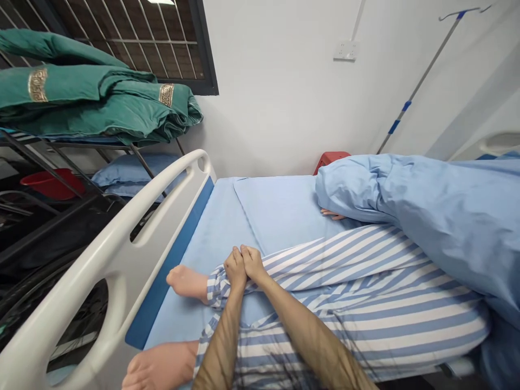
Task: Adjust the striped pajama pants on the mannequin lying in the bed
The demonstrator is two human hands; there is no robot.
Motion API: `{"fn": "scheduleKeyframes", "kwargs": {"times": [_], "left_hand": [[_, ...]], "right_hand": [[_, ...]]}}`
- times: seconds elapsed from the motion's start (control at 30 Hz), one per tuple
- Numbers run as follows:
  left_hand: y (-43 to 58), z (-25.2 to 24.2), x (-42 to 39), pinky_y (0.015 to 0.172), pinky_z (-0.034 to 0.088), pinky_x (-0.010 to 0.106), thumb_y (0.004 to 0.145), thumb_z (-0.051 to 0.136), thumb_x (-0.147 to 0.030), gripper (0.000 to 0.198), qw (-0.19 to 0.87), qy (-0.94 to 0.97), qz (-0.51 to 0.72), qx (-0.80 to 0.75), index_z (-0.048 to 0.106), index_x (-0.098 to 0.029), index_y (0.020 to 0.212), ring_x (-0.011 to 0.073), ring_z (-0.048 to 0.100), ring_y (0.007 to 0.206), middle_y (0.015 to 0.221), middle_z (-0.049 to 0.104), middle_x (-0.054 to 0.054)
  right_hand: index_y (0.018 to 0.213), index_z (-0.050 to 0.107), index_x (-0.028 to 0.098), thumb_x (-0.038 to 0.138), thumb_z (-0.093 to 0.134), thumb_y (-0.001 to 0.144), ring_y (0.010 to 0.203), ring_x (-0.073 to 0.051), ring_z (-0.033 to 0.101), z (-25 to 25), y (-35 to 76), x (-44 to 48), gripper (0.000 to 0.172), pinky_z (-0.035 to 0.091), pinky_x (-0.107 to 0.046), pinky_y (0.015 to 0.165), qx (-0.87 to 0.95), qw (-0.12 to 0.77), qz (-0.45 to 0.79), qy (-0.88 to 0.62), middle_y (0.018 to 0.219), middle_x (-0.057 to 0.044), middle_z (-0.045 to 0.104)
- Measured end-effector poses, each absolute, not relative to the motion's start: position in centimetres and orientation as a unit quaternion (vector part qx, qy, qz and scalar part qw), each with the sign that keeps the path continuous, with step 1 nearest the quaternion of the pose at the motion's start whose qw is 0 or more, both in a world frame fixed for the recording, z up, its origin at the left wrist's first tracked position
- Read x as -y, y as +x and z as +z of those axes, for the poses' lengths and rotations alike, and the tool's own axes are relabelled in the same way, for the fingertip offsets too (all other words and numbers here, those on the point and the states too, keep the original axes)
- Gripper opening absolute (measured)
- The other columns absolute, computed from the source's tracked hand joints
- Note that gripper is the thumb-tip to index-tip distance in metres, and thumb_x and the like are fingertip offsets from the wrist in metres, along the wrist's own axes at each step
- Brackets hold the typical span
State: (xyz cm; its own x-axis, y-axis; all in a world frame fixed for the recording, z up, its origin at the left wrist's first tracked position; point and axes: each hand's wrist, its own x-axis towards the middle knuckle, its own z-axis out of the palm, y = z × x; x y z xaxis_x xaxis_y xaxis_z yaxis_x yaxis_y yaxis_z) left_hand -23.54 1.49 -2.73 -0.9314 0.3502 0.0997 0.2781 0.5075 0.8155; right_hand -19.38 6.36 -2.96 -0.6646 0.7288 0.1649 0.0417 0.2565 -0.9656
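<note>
A figure in blue-and-white striped trousers [365, 319] lies on the bed, its smooth feet looking like a manikin's. My left hand [235, 269] and my right hand [252, 263] are side by side and touching, both closed over the lower part of the far leg [280, 264], above its ankle. Their fingertips curl over the leg's far side, partly out of sight. The far foot [187, 283] lies bare to the left of my hands. Nearer to me is the other bare foot [160, 367], with my forearms crossing above the near leg.
A blue quilt [447, 200] covers the upper body, and a hand [333, 214] shows at its edge. The white footboard [150, 211] rises on the left. Behind are a red stool [331, 158], a drip stand [422, 70] and green folded bedding [93, 103] on a rack.
</note>
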Motion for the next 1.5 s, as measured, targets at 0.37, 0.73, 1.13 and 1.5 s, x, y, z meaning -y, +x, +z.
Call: {"fn": "scheduleKeyframes", "kwargs": {"times": [0.37, 0.73, 1.13, 1.5], "left_hand": [[-23.1, -3.2, -2.1, 0.06, 0.025, 0.028, 0.092, 0.03, -0.037, 0.044, -0.006, 0.203, 0.467, -0.861, 0.045, -0.019, 0.055, 0.0123, 0.037, 0.056, 0.054, 0.051, 0.003], [-22.8, -2.2, -2.5, 0.057, 0.028, 0.026, 0.088, 0.032, -0.041, 0.043, 0.023, 0.235, 0.477, -0.847, 0.038, -0.02, 0.05, 0.0117, 0.038, 0.052, 0.047, 0.041, -0.001], [-19.0, -2.5, -8.2, 0.057, 0.032, 0.026, 0.089, 0.032, -0.038, 0.042, 0.022, 0.165, 0.539, -0.826, 0.045, -0.02, 0.053, 0.0115, 0.042, 0.054, 0.052, 0.048, 0.0], [-18.5, -1.9, -7.9, 0.061, 0.031, 0.025, 0.092, 0.03, -0.033, 0.04, 0.013, 0.227, 0.461, -0.858, 0.056, -0.018, 0.065, 0.0139, 0.05, 0.063, 0.067, 0.062, 0.006]], "right_hand": [[0.054, 0.033, 0.02, 0.045, 0.034, 0.093, 0.052, -0.009, 0.031, 1.1, -15.9, -11.6, 0.046, 0.023, -0.024, 0.053, 0.791, 0.317, 0.469, -0.234, 0.05, 0.005, 0.032], [0.053, 0.035, 0.019, 0.041, 0.034, 0.094, 0.052, -0.009, 0.035, -2.3, -15.3, -12.2, 0.046, 0.021, -0.025, 0.053, 0.77, 0.323, 0.47, -0.286, 0.05, 0.005, 0.034], [0.052, 0.039, 0.019, 0.039, 0.037, 0.092, 0.053, -0.011, 0.039, -2.5, -15.4, -12.8, 0.045, 0.027, -0.024, 0.052, 0.719, 0.344, 0.522, -0.305, 0.048, 0.003, 0.042], [0.054, 0.05, 0.018, 0.029, 0.044, 0.092, 0.055, -0.01, 0.041, 0.7, -13.2, -13.9, 0.04, 0.028, -0.022, 0.055, 0.809, 0.275, 0.444, -0.271, 0.051, 0.003, 0.049]]}}
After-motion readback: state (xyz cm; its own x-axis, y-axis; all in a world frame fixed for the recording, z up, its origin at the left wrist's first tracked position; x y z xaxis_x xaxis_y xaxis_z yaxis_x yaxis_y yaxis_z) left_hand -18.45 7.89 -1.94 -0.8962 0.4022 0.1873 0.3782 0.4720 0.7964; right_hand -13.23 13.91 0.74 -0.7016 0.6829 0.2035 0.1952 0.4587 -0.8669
